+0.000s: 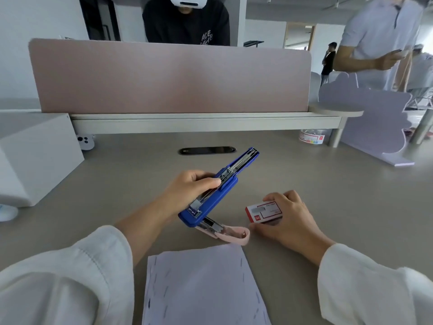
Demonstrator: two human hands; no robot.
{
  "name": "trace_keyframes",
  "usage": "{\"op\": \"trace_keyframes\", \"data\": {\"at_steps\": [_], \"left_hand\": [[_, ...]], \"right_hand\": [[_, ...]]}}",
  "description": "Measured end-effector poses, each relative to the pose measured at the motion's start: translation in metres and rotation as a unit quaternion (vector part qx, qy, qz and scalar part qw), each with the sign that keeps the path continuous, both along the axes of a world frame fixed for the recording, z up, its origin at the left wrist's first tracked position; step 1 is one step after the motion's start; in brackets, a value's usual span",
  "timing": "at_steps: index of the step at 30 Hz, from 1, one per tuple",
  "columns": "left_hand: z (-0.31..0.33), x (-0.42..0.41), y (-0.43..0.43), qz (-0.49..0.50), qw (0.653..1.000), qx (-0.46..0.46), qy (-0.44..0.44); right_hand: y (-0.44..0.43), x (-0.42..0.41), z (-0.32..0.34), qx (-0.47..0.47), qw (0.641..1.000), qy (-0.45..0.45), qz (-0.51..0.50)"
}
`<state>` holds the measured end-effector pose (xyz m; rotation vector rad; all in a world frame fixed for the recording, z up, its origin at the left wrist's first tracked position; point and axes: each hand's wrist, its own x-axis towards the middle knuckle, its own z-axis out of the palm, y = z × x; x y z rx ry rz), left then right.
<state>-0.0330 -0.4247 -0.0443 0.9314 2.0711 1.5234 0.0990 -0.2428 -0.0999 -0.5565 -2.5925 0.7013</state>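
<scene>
- The room is an open office: a person in black (187, 22) sits behind the desk and a person in a light shirt (379, 36) stands at the far right.
- The desk (328, 184) is a grey-beige top that fills most of the view, with a dark cable slot (207, 150) at its far middle.
- A pink divider (168, 78) stands upright along the desk's far edge, and a pale shelf (206, 123) runs at its foot.
- A white box (35, 158) sits on the left of the desk, and a lilac board (365, 123) stands on the right.
- A paper stack (201, 289) lies flat at the near edge between the two white sleeves, with rows of staples along its sides.
- The left hand (187, 191) reaches in from the lower left, with its fingers curled round the middle of the stapler (210, 200) and its thumb lying over the top.
- The right hand (288, 219) rests low on the desk, palm down, gripping the staple box (263, 211) between fingers on the far side and thumb on the near side.
- The stapler is blue and swung open, with its metal track bared. It is held tilted above the desk centre, with its far end raised toward the divider.
- A pink stapler (232, 234) lies on the desk under the blue one's low end, just beyond the paper.
- The staple box is red and white and sits just right of both staplers.
</scene>
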Motion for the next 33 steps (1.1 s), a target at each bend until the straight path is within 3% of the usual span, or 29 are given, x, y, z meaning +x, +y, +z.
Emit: {"op": "trace_keyframes", "data": {"at_steps": [11, 25, 33], "left_hand": [[-0.003, -0.046, 0.042, -0.069, 0.981, -0.175, 0.051], [-0.020, -0.050, 0.050, -0.058, 0.972, -0.226, 0.029], [-0.021, -0.049, 0.045, -0.053, 0.980, -0.188, 0.032]], "right_hand": [[0.005, -0.008, 0.002, 0.009, 0.997, -0.063, 0.034], [0.006, -0.030, 0.015, 0.031, 0.990, -0.108, 0.086], [0.011, -0.036, 0.010, -0.027, 0.991, -0.082, 0.097]]}}
